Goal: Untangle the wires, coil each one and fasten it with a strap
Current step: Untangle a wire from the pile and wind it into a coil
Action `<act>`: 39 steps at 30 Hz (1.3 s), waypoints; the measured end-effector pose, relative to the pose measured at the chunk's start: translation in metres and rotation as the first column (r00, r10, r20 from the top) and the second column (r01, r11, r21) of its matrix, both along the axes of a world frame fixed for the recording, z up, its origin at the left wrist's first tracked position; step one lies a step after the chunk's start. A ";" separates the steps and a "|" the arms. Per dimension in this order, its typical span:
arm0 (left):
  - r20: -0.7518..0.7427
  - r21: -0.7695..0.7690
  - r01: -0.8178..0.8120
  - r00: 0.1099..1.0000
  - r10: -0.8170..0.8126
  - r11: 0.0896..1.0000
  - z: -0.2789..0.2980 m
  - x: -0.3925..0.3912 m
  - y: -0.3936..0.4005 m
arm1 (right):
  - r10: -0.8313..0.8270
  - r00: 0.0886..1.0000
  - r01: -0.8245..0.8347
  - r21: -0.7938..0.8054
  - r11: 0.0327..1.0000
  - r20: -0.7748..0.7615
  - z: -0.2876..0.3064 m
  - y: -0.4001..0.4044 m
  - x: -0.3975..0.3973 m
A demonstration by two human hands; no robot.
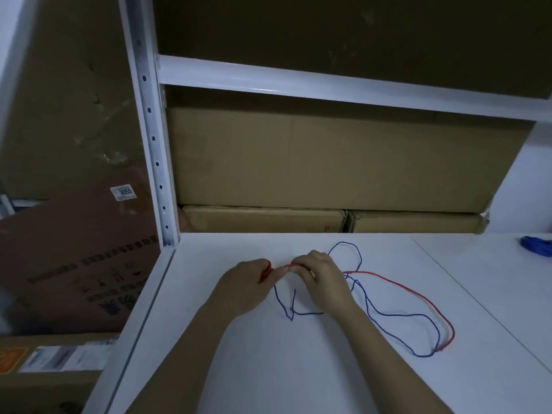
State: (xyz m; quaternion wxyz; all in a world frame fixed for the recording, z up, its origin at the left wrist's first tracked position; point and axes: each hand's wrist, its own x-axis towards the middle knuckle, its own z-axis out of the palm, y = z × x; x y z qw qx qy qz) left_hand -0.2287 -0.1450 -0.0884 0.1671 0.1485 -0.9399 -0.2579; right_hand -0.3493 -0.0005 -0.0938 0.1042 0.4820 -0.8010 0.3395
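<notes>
Step in hand looks like coiling the red wire (418, 297). Left hand (248, 286) and right hand (321, 279) both pinch its near end, fingers curled; its tail loops right across the worktop (298, 369), crossing the blue wire (388, 315). Next: pull red free of blue. No strap that I can identify.

White table (268, 369): near half in front of the forearms lay bare, open for a hand to pass. Right of centre, loops of red wire (418, 294) and blue wire (394, 315) sprawled across the surface, crossing each other. Far right corner held a blue bundle (536, 245). Rear edge was closed off by stacked cardboard boxes (328, 162) under a white shelf beam (328, 82). Left rear corner was blocked by the perforated rack upright (152, 138).
</notes>
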 end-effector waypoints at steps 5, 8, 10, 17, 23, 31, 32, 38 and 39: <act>0.057 0.013 0.015 0.998 -0.016 1.000 0.013 0.005 -0.010 | -0.082 0.997 0.083 0.173 0.981 -0.010 -0.012 -0.001 -0.017; -0.090 0.354 0.110 0.992 -0.084 0.929 0.019 0.014 -0.010 | -0.111 0.990 0.098 0.146 0.984 0.083 -0.019 0.001 -0.020; -0.243 0.652 0.148 0.970 0.020 0.743 0.024 0.020 -0.013 | -0.183 0.973 0.169 0.106 0.980 0.140 -0.022 0.005 -0.021; -0.443 0.804 0.263 0.863 0.242 0.533 0.048 0.026 -0.042 | -0.329 0.937 0.273 0.347 0.897 0.114 -0.028 0.017 -0.032; -0.421 0.793 0.240 0.880 0.220 0.559 0.056 0.009 -0.025 | -0.110 0.980 0.110 0.007 0.994 0.167 0.005 -0.012 0.000; -0.417 0.886 0.375 0.901 0.117 0.273 0.064 0.008 -0.010 | -0.320 0.936 0.342 -0.162 0.925 0.147 0.028 -0.029 -0.007; -0.452 0.883 0.426 0.885 0.110 0.197 0.067 0.010 -0.011 | -0.358 0.933 0.358 -0.003 0.934 -0.037 0.023 -0.029 -0.011; -0.532 0.832 0.457 0.818 0.218 0.316 0.070 -0.010 -0.009 | -0.005 0.885 0.124 0.225 0.967 -0.466 0.000 -0.029 0.017; -0.518 0.794 0.360 0.822 0.236 0.490 0.065 -0.015 -0.009 | 0.014 0.883 0.082 0.183 0.980 -0.468 -0.002 -0.028 0.022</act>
